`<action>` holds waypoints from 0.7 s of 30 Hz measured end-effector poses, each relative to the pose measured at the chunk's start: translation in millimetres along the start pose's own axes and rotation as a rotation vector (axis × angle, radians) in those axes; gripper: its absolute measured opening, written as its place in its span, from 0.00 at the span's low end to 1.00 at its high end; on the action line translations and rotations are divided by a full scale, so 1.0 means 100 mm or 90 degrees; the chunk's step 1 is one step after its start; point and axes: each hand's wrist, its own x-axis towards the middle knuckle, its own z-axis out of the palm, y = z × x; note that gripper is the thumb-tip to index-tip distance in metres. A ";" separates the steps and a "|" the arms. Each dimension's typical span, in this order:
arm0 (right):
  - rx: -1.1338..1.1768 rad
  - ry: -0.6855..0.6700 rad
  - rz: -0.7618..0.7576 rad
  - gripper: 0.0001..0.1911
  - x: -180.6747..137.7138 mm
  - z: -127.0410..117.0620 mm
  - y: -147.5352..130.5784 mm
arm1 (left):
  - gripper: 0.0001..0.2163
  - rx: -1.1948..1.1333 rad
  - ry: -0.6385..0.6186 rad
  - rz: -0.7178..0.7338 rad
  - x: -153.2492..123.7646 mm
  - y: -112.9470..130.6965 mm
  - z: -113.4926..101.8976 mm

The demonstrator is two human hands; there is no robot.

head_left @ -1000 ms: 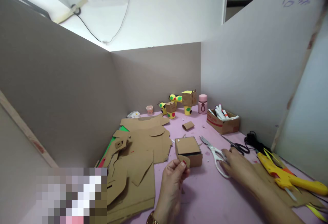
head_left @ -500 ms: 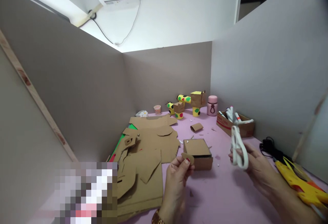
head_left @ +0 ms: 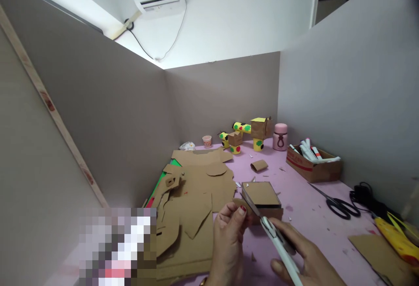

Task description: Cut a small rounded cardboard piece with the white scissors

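Your right hand [head_left: 303, 257] is wrapped around the white handles of a pair of scissors [head_left: 266, 225], fingers closed on them, with the blades pointing up and away toward the small cardboard piece [head_left: 241, 202]. Your left hand [head_left: 229, 233] pinches that rounded piece between thumb and forefinger, and the scissor blades meet it at its right edge; whether they are cutting into it or only lying against it cannot be made out.

Just behind the piece sits a small cardboard box [head_left: 263, 198], lying flat on the pink table [head_left: 304, 198]. Left of the box spreads a pile of cardboard sheets [head_left: 193, 198], overlapping, with a strip of green paper [head_left: 160, 180] showing under their far left edge. Beyond the box lies a short cardboard roll [head_left: 259, 165], and further back stand the yellow craft figures [head_left: 248, 134] with a pink bottle [head_left: 280, 136] just beside them.

To the right of the box, well apart, is an open carton of markers [head_left: 314, 163], and nearer to you a pair of black scissors [head_left: 337, 203] lies flat. A yellow glue gun [head_left: 397, 242] rests at the far right edge, beside a loose cardboard scrap [head_left: 376, 253].
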 end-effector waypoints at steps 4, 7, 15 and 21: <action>-0.063 0.003 -0.004 0.29 0.00 0.01 -0.02 | 0.05 -0.028 -0.001 -0.019 -0.02 -0.01 0.03; -0.076 0.000 -0.002 0.29 0.00 0.01 -0.03 | 0.05 -0.044 -0.008 -0.035 -0.04 -0.04 0.05; -0.103 0.010 -0.031 0.26 0.00 0.00 0.00 | 0.04 -0.081 -0.034 -0.038 -0.05 -0.11 0.01; -0.070 0.024 -0.023 0.26 -0.02 -0.02 0.06 | 0.03 -0.071 -0.027 -0.027 -0.05 -0.10 0.02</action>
